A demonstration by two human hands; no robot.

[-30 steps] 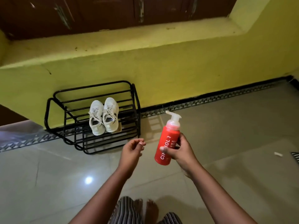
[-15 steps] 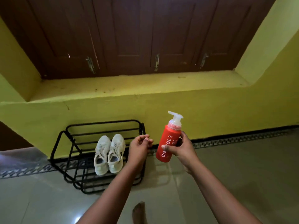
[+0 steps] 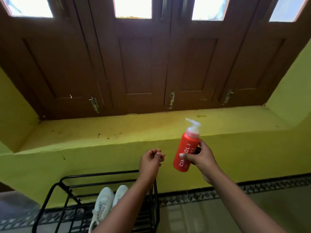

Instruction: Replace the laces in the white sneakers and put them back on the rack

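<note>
My right hand point(image 3: 200, 158) grips a red plastic pump bottle point(image 3: 184, 152) (white nozzle up); my left hand point(image 3: 150, 163) hangs loosely curled, empty. The white lace-up sneakers point(image 3: 105, 204) sit on the black wire rack point(image 3: 67, 192).

Two white sneakers point(image 3: 105, 205) sit side by side on the black rack point(image 3: 67, 184).

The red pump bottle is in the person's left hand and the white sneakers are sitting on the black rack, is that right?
Not quite. The red pump bottle is held in the right hand, not the left; the left hand holds nothing, its fingers loosely curled. The head view shows this. The white sneakers do sit on the black rack.
</note>
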